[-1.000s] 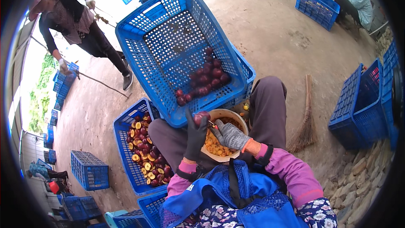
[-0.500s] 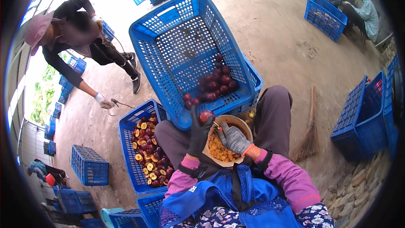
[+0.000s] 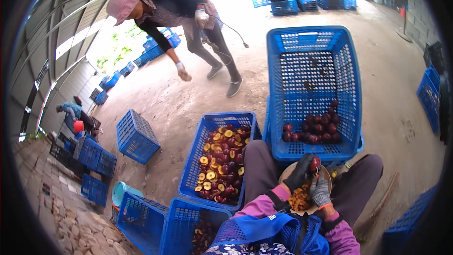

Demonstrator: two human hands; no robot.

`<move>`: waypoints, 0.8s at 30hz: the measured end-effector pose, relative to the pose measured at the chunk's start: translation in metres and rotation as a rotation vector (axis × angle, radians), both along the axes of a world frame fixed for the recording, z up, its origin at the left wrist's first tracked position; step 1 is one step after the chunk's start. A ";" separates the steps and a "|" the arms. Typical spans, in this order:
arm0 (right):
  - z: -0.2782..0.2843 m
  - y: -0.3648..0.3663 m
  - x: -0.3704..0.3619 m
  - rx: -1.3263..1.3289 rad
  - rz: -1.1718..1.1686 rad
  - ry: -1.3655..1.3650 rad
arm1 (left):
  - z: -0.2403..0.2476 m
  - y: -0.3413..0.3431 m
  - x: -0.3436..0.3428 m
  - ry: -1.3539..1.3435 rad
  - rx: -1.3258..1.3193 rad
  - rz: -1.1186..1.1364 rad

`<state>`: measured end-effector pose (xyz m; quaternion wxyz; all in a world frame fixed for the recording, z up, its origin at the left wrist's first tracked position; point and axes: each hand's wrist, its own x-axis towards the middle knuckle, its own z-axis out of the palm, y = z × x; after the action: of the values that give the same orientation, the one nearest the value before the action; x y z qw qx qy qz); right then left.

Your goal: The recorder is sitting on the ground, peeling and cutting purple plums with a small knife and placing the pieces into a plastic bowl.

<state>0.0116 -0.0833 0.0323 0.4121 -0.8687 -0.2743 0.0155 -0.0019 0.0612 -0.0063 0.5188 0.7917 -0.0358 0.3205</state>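
My left hand point(image 3: 298, 174), in a black glove, is closed around a dark red plum point(image 3: 315, 163). Just below the plum is my right hand point(image 3: 322, 191) in a grey knit glove, its fingers bent together against the fruit. The thin tool seen in it a moment earlier is hidden now. Both hands are over a round pale tub point(image 3: 282, 175) between my knees, with orange plum pits and pulp point(image 3: 298, 201) inside. Past my knees a large blue crate point(image 3: 354, 85), tilted toward me, has whole plums point(image 3: 322, 128) gathered at its near end.
Left of my knee stands a blue crate point(image 3: 187, 179) of halved plums point(image 3: 221, 160). More blue crates point(image 3: 138, 137) are on the left, beside a turquoise bucket point(image 3: 123, 192). A person in a pink hat point(image 3: 177, 9) bends forward ahead of me. A broom point(image 3: 377, 208) lies at right.
My view has swung left, so the crates and my hands appear farther right. The plum has come down against my right hand. The other person's lowered hand no longer shows the hook-like thing near it.
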 end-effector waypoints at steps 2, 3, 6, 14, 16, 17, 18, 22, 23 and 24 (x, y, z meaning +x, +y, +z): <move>0.010 0.003 0.000 -0.053 0.018 0.112 | 0.023 -0.015 0.011 0.332 -0.534 -0.003; 0.001 -0.001 0.003 -0.018 0.048 0.038 | 0.034 -0.021 0.017 0.456 -0.814 0.052; 0.009 0.015 0.001 0.015 0.106 0.078 | 0.042 -0.005 0.012 0.281 -0.525 -0.002; 0.008 0.050 -0.010 0.033 0.055 -0.132 | 0.065 0.032 0.010 0.344 -0.630 -0.069; 0.011 0.057 -0.012 0.093 0.068 -0.102 | 0.058 0.049 0.012 0.312 -0.484 -0.122; 0.014 0.063 -0.011 0.123 0.071 -0.091 | 0.055 0.058 0.014 0.256 -0.335 -0.159; 0.010 0.056 -0.007 0.111 0.065 -0.052 | 0.059 0.062 0.021 0.277 -0.271 -0.212; 0.002 0.061 0.024 0.084 0.130 0.300 | 0.092 0.089 0.044 0.309 -0.004 -0.330; 0.000 0.057 0.033 0.054 0.119 0.408 | 0.085 0.098 0.045 0.310 0.038 -0.296; 0.002 0.048 0.041 0.025 0.101 0.518 | 0.073 0.113 0.046 0.325 0.011 -0.258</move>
<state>0.0521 -0.0352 0.0344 0.4779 -0.8159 -0.2028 0.2545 0.0438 0.1745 0.0665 0.5501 0.8247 -0.0545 0.1195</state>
